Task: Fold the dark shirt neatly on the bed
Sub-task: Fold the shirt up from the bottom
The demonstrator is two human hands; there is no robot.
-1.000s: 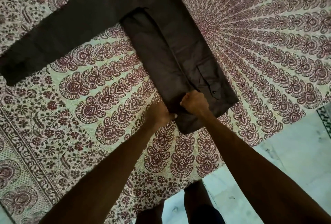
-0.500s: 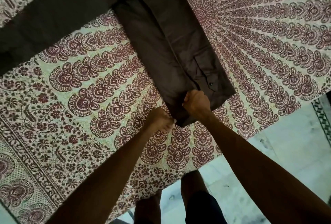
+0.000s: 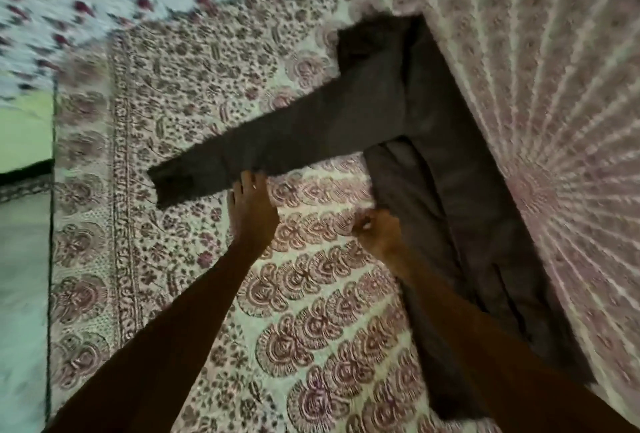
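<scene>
So the dark brown cotton shirt lies folded lengthwise on the bed, right of centre, one sleeve sticking out toward the left. Left hand is spread, fingertips touching the sleeve's lower edge. Right hand is curled, pinching the shirt's left edge. Maroon-patterned cream bedsheet underneath, pretty blurry.

The light is dim and soft. The whole picture looks smeared, most toward eleven o'clock. The edges look bent.
</scene>
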